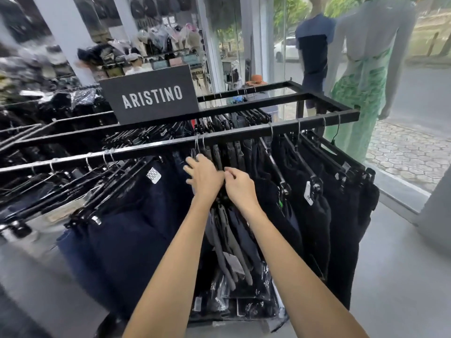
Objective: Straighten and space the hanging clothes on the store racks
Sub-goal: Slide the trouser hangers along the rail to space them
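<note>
Under the left stretch of the front rail [158, 148], the navy trousers [127, 230] are hung slanted with uneven gaps, so that stretch is judged still to be done. Below the rail's middle, the left hand [203, 174] is pressed flat, fingers spread, against the bunched trousers [234, 152]. Just beside it, the right hand [238, 185] is curled, pinching the top of that bunch. Toward the rail's right end, the black trousers [314, 215] are more evenly spaced.
</note>
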